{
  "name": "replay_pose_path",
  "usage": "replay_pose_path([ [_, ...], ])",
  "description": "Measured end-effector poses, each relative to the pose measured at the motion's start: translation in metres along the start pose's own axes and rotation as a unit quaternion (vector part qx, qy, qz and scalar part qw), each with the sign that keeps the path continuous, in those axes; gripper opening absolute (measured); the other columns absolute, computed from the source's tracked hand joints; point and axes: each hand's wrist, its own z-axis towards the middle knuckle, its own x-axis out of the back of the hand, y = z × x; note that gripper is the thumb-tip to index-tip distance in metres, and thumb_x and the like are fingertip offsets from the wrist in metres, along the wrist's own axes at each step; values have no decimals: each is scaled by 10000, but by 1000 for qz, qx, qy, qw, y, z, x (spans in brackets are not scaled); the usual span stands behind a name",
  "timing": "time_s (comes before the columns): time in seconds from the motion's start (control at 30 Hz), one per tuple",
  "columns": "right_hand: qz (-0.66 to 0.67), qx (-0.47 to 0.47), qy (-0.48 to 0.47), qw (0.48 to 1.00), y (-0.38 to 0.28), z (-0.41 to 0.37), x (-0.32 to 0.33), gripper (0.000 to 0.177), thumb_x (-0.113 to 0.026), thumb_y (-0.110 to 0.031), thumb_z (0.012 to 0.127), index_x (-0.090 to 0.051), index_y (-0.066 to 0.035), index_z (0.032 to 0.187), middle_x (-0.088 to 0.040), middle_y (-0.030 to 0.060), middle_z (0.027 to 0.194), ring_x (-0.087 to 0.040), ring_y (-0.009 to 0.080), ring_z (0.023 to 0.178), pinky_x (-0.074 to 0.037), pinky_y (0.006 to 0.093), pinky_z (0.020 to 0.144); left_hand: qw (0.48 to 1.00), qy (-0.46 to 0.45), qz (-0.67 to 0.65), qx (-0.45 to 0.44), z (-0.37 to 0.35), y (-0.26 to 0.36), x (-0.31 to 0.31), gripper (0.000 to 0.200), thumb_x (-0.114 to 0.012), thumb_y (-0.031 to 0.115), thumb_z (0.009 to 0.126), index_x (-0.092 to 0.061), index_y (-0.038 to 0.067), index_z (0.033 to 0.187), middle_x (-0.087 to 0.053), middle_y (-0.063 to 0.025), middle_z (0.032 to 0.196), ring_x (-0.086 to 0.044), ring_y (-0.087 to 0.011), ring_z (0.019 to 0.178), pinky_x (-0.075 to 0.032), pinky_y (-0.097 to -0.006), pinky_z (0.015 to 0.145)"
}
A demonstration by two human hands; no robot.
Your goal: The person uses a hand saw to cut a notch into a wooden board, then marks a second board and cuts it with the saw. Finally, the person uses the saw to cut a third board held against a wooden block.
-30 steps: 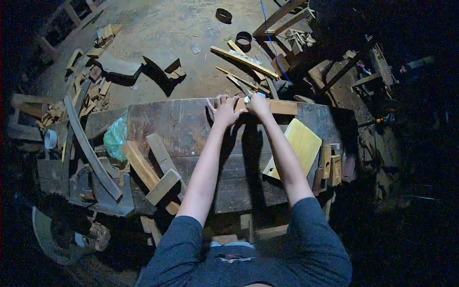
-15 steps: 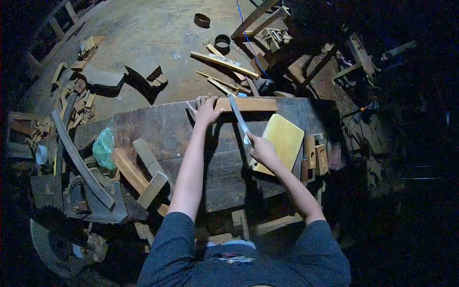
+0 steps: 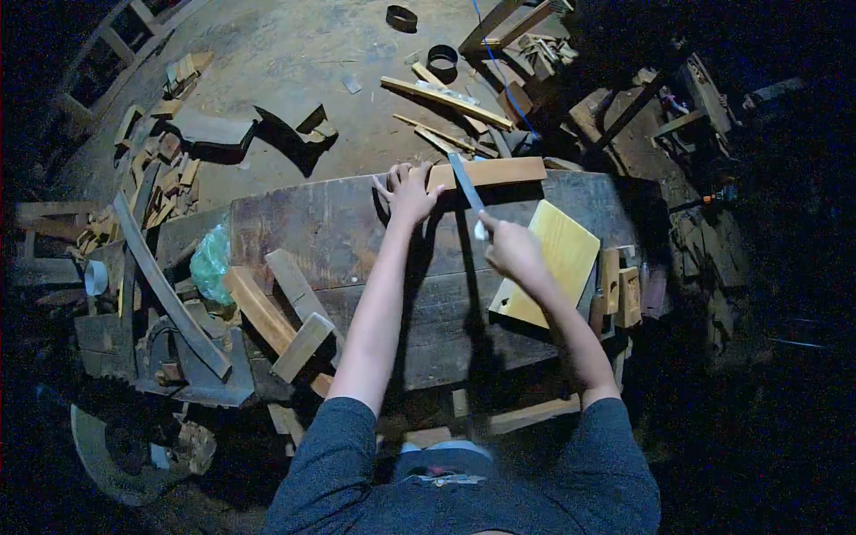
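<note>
Pins a wooden strip (image 3: 504, 170) along the far edge of a worn plank workbench (image 3: 312, 223) with the left hand (image 3: 410, 190), fingers spread wide. Grips a saw (image 3: 465, 185) in the right hand (image 3: 513, 251), fist closed on the handle, blade across the strip. Shows a yellow board (image 3: 557, 254) beside that hand, a green bag (image 3: 212, 260) at the bench's left, offcuts over the concrete floor (image 3: 285, 62).
</note>
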Motion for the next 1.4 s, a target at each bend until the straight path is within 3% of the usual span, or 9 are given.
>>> replay_pose_path([
  [0.33, -47, 39, 34, 998, 3, 40, 10, 279, -508, -179, 656, -530, -120, 928, -582, 105, 776, -570, 265, 718, -449, 380, 601, 999, -24, -10, -27, -1, -3, 4, 508, -540, 432, 657, -398, 243, 1107, -316, -79, 1117, -177, -245, 1132, 48, -593, 871],
  [0.37, -55, 10, -14, 998, -2, 51, 14, 425, -458, -113, 639, -492, -186, 1057, -576, 126, 813, -560, 268, 753, -447, 370, 637, 999, -20, -8, -29, -1, -3, 4, 508, -536, 444, 652, -402, 249, 1102, -328, -76, 1110, -176, -239, 1135, 48, -597, 870],
  [0.47, -51, 10, 13, 999, 2, 109, -14, 389, -494, -159, 640, -513, -174, 1028, -574, 128, 831, -561, 269, 754, -446, 375, 647, 999, -26, -10, -26, -1, -3, 3, 511, -536, 453, 646, -405, 252, 1097, -336, -71, 1115, -173, -234, 1144, 49, -600, 869],
  [0.53, 23, 24, 75, 997, 6, 148, -29, 247, -553, -193, 612, -587, -42, 806, -581, 160, 740, -573, 284, 701, -454, 376, 617, 999, -27, -4, -26, 0, -4, 1, 515, -535, 463, 644, -405, 252, 1095, -332, -63, 1118, -174, -239, 1137, 41, -607, 862],
  [0.63, 53, 25, 75, 995, 10, 177, -37, 192, -542, -180, 622, -598, -32, 730, -578, 169, 770, -572, 285, 715, -454, 365, 625, 999, -27, 7, -19, 2, -1, 8, 523, -535, 474, 638, -406, 251, 1093, -328, -56, 1121, -175, -245, 1132, 31, -615, 853],
  [0.83, -22, 17, 4, 1000, 10, 63, 9, 298, -535, -185, 622, -541, -144, 918, -575, 129, 789, -560, 268, 752, -444, 371, 646, 999, -47, -6, 7, 0, 1, 6, 553, -546, 481, 618, -397, 260, 1102, -310, -48, 1159, -148, -230, 1160, 56, -629, 848],
  [1.03, -49, 50, 43, 997, 38, -16, 20, 411, -481, -136, 639, -498, -200, 1045, -575, 117, 792, -559, 269, 731, -448, 360, 641, 999, -33, -17, -2, -2, 0, 5, 520, -562, 447, 618, -414, 263, 1081, -325, -42, 1142, -154, -229, 1152, 45, -625, 855],
  [1.2, -48, -6, -35, 998, 31, 40, 6, 360, -499, -124, 627, -525, -173, 982, -572, 120, 812, -558, 266, 752, -447, 361, 639, 999, -32, -20, -16, 1, -2, 3, 514, -572, 421, 619, -416, 256, 1081, -331, -57, 1139, -151, -251, 1148, 46, -613, 865],
  [1.4, -15, -9, 64, 998, 18, 164, -34, 294, -489, -166, 635, -542, -145, 923, -574, 138, 743, -558, 291, 723, -441, 384, 621, 999, -14, -35, -31, 0, -3, 0, 500, -577, 423, 618, -425, 250, 1062, -342, -52, 1118, -175, -242, 1133, 48, -623, 855],
])
